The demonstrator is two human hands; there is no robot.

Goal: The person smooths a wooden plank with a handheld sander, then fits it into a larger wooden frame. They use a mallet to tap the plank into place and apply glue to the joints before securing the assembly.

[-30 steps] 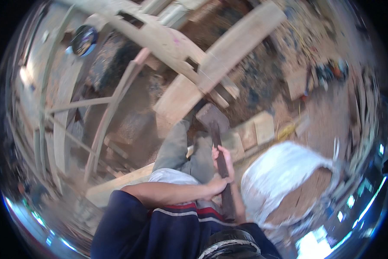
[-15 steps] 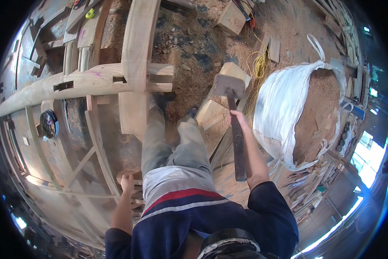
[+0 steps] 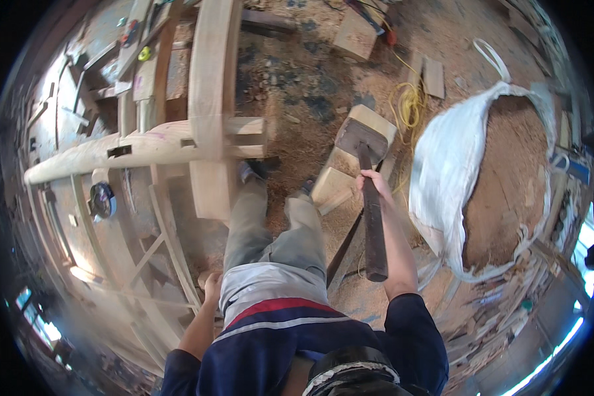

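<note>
My right hand (image 3: pixel 371 179) is closed round the dark handle of a mallet (image 3: pixel 375 241), just behind its squarish, dull brown head (image 3: pixel 361 141). The head hangs low, in front of or against a pale timber block (image 3: pixel 371 119); contact cannot be made out. The handle's thick free end points back towards me. Low beside my left hip, my left hand (image 3: pixel 212 286) has its fingers curled. What it holds, if anything, is hidden. Ahead to the left, a thick upright-looking timber beam (image 3: pixel 211 72) crosses a long rounded timber (image 3: pixel 155 146) with cut mortises.
A large white sack (image 3: pixel 450 162) full of sawdust stands on the right. Yellow cord (image 3: pixel 409 105) lies coiled near another timber block (image 3: pixel 357 38). A round black object (image 3: pixel 103 200) sits at the left among wooden frame pieces (image 3: pixel 168 231). Sawdust covers much of the floor.
The whole view has shifted, with the sack and timbers sitting further right and lower. My left hand is closer to my hip. My right hand keeps its grip on the mallet.
</note>
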